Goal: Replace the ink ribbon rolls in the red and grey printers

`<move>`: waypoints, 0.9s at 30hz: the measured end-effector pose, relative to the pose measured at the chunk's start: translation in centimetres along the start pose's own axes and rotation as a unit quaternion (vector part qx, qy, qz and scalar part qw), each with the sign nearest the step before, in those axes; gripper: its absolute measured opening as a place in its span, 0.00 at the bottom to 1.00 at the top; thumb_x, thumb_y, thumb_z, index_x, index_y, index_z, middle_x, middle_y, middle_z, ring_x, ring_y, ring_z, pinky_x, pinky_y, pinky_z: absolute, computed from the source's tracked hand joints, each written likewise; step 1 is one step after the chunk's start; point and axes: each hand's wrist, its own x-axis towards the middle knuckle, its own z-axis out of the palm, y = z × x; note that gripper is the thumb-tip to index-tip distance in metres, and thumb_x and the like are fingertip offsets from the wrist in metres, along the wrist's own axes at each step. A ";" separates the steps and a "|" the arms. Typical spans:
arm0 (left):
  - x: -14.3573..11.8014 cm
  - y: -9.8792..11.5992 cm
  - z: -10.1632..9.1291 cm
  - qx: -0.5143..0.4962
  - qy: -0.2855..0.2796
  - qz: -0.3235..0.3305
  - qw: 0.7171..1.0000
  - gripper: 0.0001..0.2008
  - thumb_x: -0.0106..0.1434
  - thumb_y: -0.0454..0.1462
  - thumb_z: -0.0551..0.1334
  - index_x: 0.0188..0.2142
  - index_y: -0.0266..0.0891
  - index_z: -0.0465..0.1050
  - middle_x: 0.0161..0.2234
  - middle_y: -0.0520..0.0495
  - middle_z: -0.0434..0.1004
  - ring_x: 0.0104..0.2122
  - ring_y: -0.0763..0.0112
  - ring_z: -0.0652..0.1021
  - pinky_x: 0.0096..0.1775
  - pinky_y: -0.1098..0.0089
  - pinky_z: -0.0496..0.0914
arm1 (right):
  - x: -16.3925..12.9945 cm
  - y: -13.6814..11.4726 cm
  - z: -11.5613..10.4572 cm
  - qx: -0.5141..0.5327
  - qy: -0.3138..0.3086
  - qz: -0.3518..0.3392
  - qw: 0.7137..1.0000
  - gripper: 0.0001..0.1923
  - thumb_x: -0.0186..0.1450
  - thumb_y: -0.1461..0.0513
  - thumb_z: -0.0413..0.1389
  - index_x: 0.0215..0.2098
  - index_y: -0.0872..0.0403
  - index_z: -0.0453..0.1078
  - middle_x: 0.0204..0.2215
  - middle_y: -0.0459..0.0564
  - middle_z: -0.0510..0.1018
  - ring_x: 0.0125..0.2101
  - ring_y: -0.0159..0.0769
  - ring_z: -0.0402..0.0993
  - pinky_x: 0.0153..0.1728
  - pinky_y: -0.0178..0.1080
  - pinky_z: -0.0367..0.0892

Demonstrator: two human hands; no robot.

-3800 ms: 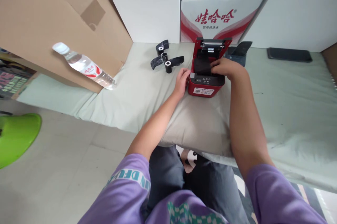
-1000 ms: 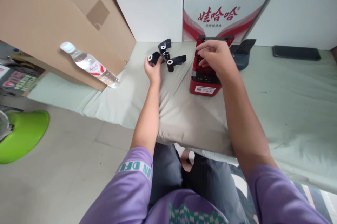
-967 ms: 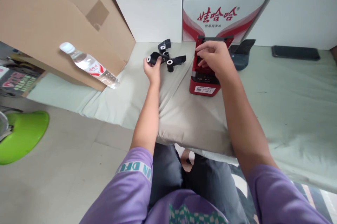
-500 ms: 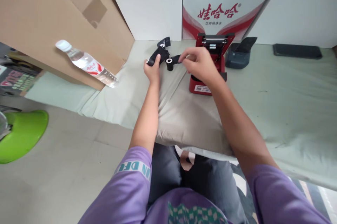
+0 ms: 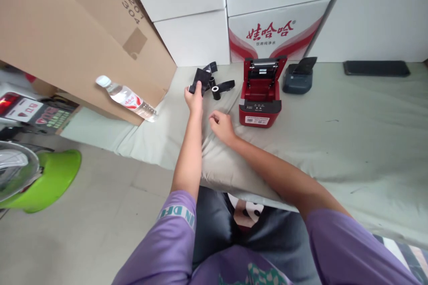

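Observation:
My left hand [image 5: 194, 95] is closed around a roll of black strip material [image 5: 202, 79], its thumb on top and a flat piece of the strip standing up. Just right of it, on the cloth, stands a small black roll with a white core [image 5: 216, 92]; its loose black tail [image 5: 227, 85] stretches to the right. Another strip [image 5: 211, 67] lies behind. My right hand [image 5: 223, 128] is curled in a loose fist low over the cloth, with nothing visible in it. To its right stands a red label printer [image 5: 259, 117], its lid raised and its inside showing.
A dark blue-grey device [image 5: 297, 80] with a black flap sits right of the printer, and a black phone-like slab [image 5: 376, 68] lies farther right. A water bottle [image 5: 129, 98] leans by a large cardboard box [image 5: 90, 39]. White cartons [image 5: 277, 37] stand behind. A green stool [image 5: 53, 178] is at left.
My right hand has left the printer and the strip's tail, moving left and toward me. The roll in my left hand has turned. The view has shifted slightly.

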 end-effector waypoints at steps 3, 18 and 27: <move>1.4 1.2 1.4 0.013 0.035 -0.022 0.999 0.27 0.59 0.57 0.74 0.32 0.44 0.62 0.32 0.50 0.76 0.40 0.66 0.80 0.42 0.69 0.74 | 0.1 -0.1 -0.1 -0.002 -0.007 0.008 1.000 0.07 0.63 0.62 0.52 0.32 0.52 0.72 0.22 0.40 0.69 0.24 0.31 0.62 0.31 0.36 0.54; 2.9 0.4 3.5 0.185 -0.017 0.090 0.978 0.14 0.59 0.35 0.74 0.37 0.45 0.69 0.39 0.48 0.80 0.50 0.57 0.80 0.57 0.62 0.71 | 0.2 0.0 -0.1 0.024 -0.004 0.009 1.000 0.06 0.63 0.62 0.52 0.31 0.52 0.71 0.23 0.41 0.71 0.25 0.32 0.62 0.31 0.37 0.54; 3.0 1.7 3.9 0.188 0.018 0.032 0.982 0.22 0.63 0.40 0.73 0.24 0.45 0.61 0.28 0.48 0.72 0.44 0.58 0.77 0.52 0.64 0.69 | 0.2 -0.1 -0.1 0.017 -0.007 0.006 1.000 0.07 0.63 0.63 0.51 0.31 0.53 0.71 0.23 0.41 0.72 0.26 0.31 0.62 0.32 0.37 0.55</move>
